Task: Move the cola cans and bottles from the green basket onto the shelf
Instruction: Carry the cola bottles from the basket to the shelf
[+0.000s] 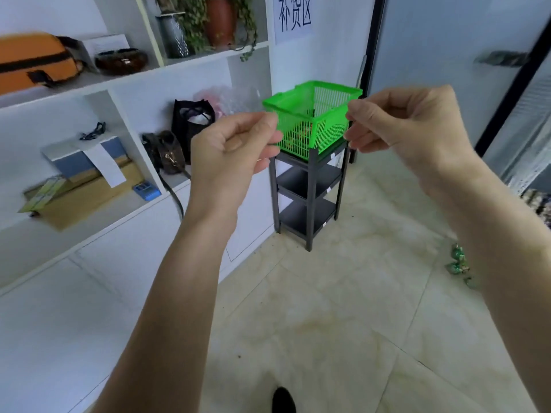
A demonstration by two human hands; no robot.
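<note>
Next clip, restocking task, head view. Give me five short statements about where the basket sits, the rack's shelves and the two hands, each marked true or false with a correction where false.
1. The green basket sits on top of the black rack. True.
2. The basket lies on the floor. False: it is up on the rack.
3. The rack's two lower shelves hold cola cans. False: they look bare.
4. The left hand and right hand are both raised with fingers curled. True.
5. The right hand holds a bottle. False: it holds nothing visible.

Basket (313,117) atop rack (308,189); wall shelving (119,81) left of rack.
</note>
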